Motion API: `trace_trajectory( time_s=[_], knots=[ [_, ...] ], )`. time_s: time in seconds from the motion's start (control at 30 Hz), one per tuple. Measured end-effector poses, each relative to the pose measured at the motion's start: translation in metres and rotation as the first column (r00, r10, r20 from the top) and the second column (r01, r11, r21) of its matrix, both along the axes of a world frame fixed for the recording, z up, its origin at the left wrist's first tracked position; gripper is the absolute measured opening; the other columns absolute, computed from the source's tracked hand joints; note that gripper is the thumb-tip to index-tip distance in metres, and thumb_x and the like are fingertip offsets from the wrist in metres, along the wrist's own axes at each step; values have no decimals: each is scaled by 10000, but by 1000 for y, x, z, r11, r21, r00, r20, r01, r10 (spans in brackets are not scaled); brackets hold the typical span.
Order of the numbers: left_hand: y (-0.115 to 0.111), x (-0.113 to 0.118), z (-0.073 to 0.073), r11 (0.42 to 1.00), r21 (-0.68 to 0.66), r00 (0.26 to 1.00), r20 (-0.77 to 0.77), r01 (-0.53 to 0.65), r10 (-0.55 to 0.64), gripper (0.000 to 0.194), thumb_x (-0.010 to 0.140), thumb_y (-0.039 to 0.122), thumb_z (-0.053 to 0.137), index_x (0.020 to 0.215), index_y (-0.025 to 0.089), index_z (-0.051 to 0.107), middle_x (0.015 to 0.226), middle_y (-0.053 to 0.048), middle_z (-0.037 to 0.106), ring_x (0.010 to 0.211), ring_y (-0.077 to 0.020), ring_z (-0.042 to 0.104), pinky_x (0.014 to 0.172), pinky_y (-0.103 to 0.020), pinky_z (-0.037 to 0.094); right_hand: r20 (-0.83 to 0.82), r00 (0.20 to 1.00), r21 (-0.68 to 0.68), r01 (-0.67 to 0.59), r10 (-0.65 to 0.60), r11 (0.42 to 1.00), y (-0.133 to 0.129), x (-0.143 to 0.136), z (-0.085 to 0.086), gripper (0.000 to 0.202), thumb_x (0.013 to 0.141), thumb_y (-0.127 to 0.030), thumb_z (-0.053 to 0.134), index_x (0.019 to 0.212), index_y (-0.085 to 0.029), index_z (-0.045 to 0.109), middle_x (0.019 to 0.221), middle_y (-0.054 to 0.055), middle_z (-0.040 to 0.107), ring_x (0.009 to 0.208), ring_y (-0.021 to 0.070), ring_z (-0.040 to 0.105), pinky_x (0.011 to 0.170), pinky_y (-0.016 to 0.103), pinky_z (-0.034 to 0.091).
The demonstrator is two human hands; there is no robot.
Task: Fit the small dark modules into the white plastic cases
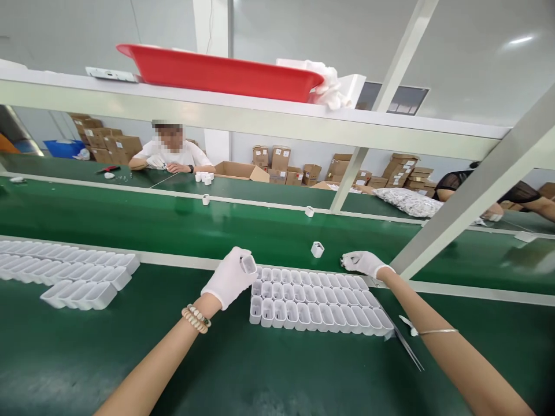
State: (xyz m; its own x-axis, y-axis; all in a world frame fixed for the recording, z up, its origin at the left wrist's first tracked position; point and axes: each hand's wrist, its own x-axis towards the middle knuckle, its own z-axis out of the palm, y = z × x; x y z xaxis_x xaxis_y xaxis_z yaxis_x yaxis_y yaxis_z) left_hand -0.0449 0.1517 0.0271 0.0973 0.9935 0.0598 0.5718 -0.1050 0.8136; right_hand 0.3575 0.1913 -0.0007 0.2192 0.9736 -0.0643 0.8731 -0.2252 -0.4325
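Green belt bears three cups; right hand pinches perhaps one part.

Bright, diffuse indoor light; wide-angle stretch toward edges.
Reference: red tray. Far right of it, white glare streak on grey wall; below it, soft sheen on green belt, hazy reflections on tabletop, white cups legible, interiors shading grey. Beneath tray's left half, pixelation masks seated person's face.
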Motion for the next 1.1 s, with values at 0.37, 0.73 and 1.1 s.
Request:
trace_trajectory(
  time_s=[0.37, 0.73, 1.1],
  knots=[
    [-64, -1, 63, 926, 266, 956, -190, 269, -224, 276, 768, 142, 639, 1015, 265, 638, 985, 17, 703, 910, -204, 676, 765, -327, 568, -424, 691, 545, -321, 585, 774, -99, -133, 70, 392, 771, -384, 773, 1117, -224, 683, 924, 67, 727, 839, 218, 694, 814, 405, 601],
    [-82, 3, 66, 752, 530, 892, -418, 392, -171, 476, 708, -7, 625, 1141, 189, 599, 1042, -58, 703, 918, -219, 661, 771, -351, 583, -215, 692, 637, -435, 689, 637, -127, -183, 72, 440, 776, -332, 776, 1202, -351, 666, 1104, 21, 737, 991, 226, 710, 850, 329, 606],
    [-78, 4, 67, 767, 491, 878, -438, 413, -192, 390, 687, -52, 539, 962, 205, 640, 857, 0, 701, 744, -164, 646, 637, -266, 530, -233, 752, 497, -453, 617, 740, -134, -184, 72, 444, 784, -365, 755, 1218, -394, 663, 1087, 8, 722, 970, 227, 706, 834, 329, 611]
  ],
)
